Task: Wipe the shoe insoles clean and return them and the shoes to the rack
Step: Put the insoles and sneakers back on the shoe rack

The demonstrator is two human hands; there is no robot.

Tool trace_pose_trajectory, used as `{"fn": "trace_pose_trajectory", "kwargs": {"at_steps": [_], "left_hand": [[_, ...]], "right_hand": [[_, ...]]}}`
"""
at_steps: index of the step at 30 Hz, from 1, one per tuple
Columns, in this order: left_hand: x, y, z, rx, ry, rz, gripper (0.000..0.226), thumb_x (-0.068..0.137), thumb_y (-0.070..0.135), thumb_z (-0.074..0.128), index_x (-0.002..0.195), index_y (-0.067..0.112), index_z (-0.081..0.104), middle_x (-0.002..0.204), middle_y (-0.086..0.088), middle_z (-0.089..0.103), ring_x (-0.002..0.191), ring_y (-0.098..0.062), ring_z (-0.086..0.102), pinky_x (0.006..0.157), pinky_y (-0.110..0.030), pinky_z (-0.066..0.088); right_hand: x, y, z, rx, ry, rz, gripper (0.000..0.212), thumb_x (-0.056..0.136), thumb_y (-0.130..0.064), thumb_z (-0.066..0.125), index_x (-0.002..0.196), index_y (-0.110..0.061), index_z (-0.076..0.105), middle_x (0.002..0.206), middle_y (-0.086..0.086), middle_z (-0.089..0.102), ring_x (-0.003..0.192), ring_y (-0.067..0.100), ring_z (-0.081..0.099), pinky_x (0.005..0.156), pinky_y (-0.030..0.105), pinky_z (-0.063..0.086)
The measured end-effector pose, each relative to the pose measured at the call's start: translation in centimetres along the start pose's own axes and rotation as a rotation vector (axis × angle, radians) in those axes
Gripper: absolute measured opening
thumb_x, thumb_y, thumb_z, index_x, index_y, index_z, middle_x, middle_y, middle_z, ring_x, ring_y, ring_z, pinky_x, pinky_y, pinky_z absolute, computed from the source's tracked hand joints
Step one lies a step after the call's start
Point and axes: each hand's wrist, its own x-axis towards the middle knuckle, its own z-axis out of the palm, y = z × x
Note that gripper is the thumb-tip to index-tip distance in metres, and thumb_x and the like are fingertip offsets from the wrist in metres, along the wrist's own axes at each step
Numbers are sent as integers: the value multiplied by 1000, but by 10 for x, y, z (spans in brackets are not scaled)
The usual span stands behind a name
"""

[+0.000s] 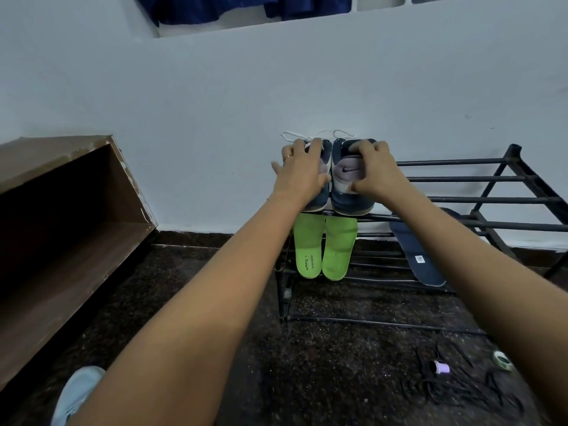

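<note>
Two hands reach to the top tier of the black metal-bar shoe rack (461, 179). The left hand (299, 167) curls over the heel of the left navy-and-white lace-up sneaker (316, 202). The right hand (373, 170) hooks its fingers into the collar of the right sneaker (349, 179), thumb pressed on the heel. Beneath, two bright green foam insoles (338, 247) lie on a lower tier; further right, a navy insole (415, 250) lies across the lower bars.

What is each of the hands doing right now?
Left hand: grips the left navy-and-white sneaker.
Right hand: grips the right navy-and-white sneaker by its heel.
</note>
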Motion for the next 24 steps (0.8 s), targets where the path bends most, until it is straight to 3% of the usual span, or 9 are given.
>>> {"fn": "trace_pose_trajectory", "kwargs": {"at_steps": [2,4,7,11,15,20,24], "left_hand": [[-14,-14,-13,49,63,57,63,90,29,62,144,15,33,138,-15,38,128,-36,33,103,-57,36],[-36,-37,-26,79,68,109,63,88,29,63,143,14,35,136,-14,41,127,-36,35,104,-51,36],[-83,-83,-36,140,-33,93,63,90,32,62,143,13,35,136,-14,41,126,-36,36,102,-46,36],[-169,-152,-24,224,-139,5,68,87,34,65,144,10,35,135,-15,43,126,-36,40,106,-49,35],[-263,-211,4,283,-326,-192,69,89,39,62,144,10,34,137,-13,40,130,-35,36,110,-50,30],[-365,-256,38,240,-487,-513,62,90,42,59,137,9,35,137,-12,41,129,-32,37,107,-41,34],[-438,-280,65,269,-590,-737,62,88,47,60,131,8,39,137,-13,45,129,-33,40,106,-41,35]], "right_hand": [[-15,-12,9,59,191,-77,56,76,-3,62,129,-8,46,129,20,37,116,40,41,103,42,34],[-33,-28,23,89,330,-203,53,73,1,59,125,-4,48,126,21,40,116,39,40,102,40,32],[-61,-52,59,82,352,-407,42,76,1,58,118,-1,52,120,21,45,116,35,41,101,37,32],[-107,-88,132,133,55,-565,39,76,0,58,115,-3,55,118,19,48,113,34,46,101,37,36],[-161,-116,210,119,-307,-570,41,80,-6,58,120,-9,50,124,11,42,116,31,41,94,44,44],[-224,-136,287,68,-713,-479,42,87,-12,54,127,-10,42,130,9,37,124,29,33,99,42,39],[-261,-142,326,-41,-908,-499,55,87,-20,59,134,-7,36,137,11,36,131,31,26,106,41,32]]}}
